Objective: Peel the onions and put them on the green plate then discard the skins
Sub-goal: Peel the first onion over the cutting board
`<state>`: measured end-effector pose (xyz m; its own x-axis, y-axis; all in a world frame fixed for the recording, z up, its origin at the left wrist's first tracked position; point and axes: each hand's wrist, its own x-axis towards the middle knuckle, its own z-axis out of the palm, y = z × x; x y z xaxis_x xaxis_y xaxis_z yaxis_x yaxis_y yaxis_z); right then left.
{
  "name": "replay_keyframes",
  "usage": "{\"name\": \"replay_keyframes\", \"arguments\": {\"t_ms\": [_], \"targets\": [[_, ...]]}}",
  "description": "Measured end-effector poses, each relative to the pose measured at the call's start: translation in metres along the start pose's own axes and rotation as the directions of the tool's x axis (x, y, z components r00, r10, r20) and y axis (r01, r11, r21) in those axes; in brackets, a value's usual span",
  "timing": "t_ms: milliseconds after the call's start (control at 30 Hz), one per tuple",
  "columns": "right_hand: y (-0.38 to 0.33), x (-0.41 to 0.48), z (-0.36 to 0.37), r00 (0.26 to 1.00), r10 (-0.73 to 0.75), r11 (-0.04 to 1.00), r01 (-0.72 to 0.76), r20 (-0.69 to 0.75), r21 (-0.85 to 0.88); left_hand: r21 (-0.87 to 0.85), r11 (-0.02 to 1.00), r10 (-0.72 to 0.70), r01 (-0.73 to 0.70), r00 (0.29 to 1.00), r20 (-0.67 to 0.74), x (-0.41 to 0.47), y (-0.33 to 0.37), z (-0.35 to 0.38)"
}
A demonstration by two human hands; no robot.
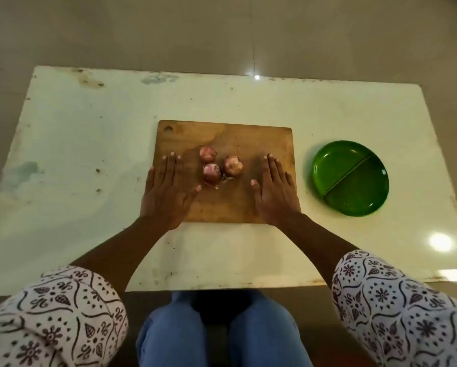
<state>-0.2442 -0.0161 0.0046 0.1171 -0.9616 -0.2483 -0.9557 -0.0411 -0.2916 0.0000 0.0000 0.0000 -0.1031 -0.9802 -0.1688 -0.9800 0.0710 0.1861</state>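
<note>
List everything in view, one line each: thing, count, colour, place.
table: one, off-white, stained, on grey floor
cutting board: one, brown wood, centre of table
onions: three, reddish-purple, skins on, clustered mid-board
divided plate: one, green, empty, on table right of board
left hand: flat on board's left edge
right hand: flat on board's right side
sleeves: two, white with dark print, bottom corners
trousers: blue, bottom centre

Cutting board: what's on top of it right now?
Three onions, skins apparently still on, cluster in the middle of the cutting board. The left hand and right hand lie flat on it, one each side of them. Whatever is under the palms is hidden.
</note>
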Motion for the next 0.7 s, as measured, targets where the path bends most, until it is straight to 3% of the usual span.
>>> {"name": "replay_keyframes", "arguments": {"t_ms": [233,700], "targets": [[0.005,-0.003,0.037,1.000,0.028,0.999,-0.027,0.006,-0.042,-0.041,0.999,-0.020,0.017,0.997,-0.070,-0.012,-0.004,0.041],[0.006,-0.008,0.046,1.000,0.009,0.995,-0.011,-0.024,-0.097,-0.009,1.000,-0.028,0.027,0.995,-0.095,-0.016,-0.007,0.054]]}}
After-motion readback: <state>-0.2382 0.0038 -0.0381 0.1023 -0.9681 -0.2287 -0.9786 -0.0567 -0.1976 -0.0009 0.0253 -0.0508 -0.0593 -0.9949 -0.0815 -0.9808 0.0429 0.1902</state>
